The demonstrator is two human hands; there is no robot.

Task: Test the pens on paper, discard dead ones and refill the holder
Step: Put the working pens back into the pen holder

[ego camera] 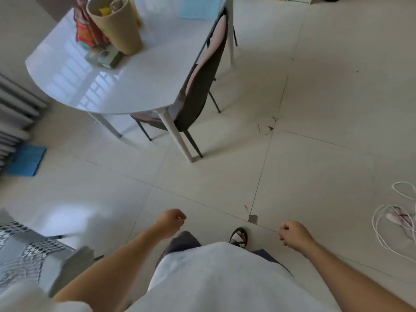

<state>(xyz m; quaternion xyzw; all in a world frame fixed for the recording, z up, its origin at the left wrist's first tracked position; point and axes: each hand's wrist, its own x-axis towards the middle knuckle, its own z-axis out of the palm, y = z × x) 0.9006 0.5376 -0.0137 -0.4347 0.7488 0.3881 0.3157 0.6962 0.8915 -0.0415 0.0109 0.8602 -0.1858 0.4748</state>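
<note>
Pale floor tiles (315, 154) fill most of the room, and a person stands on them with both arms hanging forward. Each grip is idle: the left hand (171, 220) and the right hand (292, 234) have fingers loosely curled and carry nothing, neither pen nor paper.

Well ahead of both hands, and off to the left-hand side, stands the white bench (139, 70) with a dark chair (200, 86) tucked under its near edge. On its far part is a tan cylindrical container (117, 25) with some rolled or folded things poking out; it may be the pen holder, though the blur makes that hard to say, and no pens can be made out. A light blue sheet (198, 7) lies at the bench's far edge, possibly the test paper. A white cord (387, 221) is coiled on the floor out beyond the right hand.

By my judgement, testing has not begun; this is the approach. The next move calls for stepping up to the bench, reaching forward and left, and finding the pens.
</note>
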